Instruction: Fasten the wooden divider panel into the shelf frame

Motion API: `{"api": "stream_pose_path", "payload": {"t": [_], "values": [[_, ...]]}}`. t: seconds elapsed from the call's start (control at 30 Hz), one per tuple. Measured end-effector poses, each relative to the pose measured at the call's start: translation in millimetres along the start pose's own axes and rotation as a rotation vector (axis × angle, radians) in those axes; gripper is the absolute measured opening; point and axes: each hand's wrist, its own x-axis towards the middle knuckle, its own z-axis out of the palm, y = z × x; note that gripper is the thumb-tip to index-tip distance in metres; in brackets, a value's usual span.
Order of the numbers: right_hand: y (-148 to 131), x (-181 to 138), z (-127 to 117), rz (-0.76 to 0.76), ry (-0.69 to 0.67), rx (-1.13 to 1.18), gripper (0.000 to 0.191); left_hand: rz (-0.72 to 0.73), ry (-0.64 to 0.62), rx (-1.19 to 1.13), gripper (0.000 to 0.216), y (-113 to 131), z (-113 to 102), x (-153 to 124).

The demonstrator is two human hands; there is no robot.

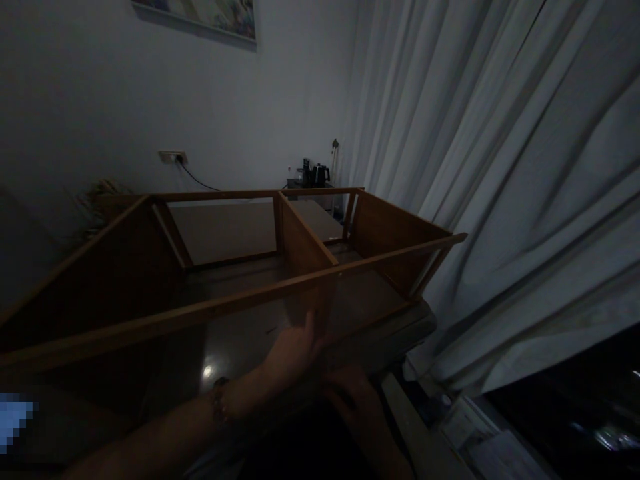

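A large brown wooden shelf frame (pixel 240 299) lies in front of me, with long rails and a divider panel (pixel 303 227) between its two bays. My left hand (pixel 295 348), a bracelet (pixel 219 400) at its wrist, is at the frame's near lower edge. Its thumb points up against the divider's lower end, and the other fingers appear closed around the lower rail. Just to the right and lower, my right hand (pixel 353 393) is bent with curled fingers close to the same edge. Whatever is in those fingers is lost in the dark.
A grey padded surface (pixel 400 333) supports the frame. White curtains (pixel 480 133) hang along the right. Behind stand a dark kettle (pixel 320 175) and a wall socket (pixel 173 157) with a cable. Papers (pixel 505 453) lie at lower right, dried plants (pixel 103 200) at left.
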Motion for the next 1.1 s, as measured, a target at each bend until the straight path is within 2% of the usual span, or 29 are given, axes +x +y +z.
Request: {"api": "stream_pose_path", "payload": {"t": [0.23, 0.47, 0.63, 0.83, 1.0, 1.1], "values": [[10, -1, 12, -0.111, 0.024, -0.121, 0.015, 0.016, 0.049, -0.013, 0.054, -1, 3, 1], [17, -4, 21, -0.214, 0.254, -0.188, 0.013, 0.009, 0.018, 0.031, 0.055, 0, 0, 0], [18, 1, 29, -0.207, 0.328, -0.192, 0.011, 0.003, 0.010, 0.016, 0.055, 2, -3, 0], [18, 0, 35, -0.026, 0.437, -0.147, 0.015, 0.006, -0.021, -0.026, 0.053, 2, -7, -1], [2, 0, 34, 0.315, 0.464, 0.155, 0.021, 0.025, 0.007, -0.010, 0.053, 2, -4, -1], [-5, 0, 35, 0.391, 0.488, 0.290, 0.021, 0.003, 0.000, -0.005, 0.054, 1, -3, -1]]}}
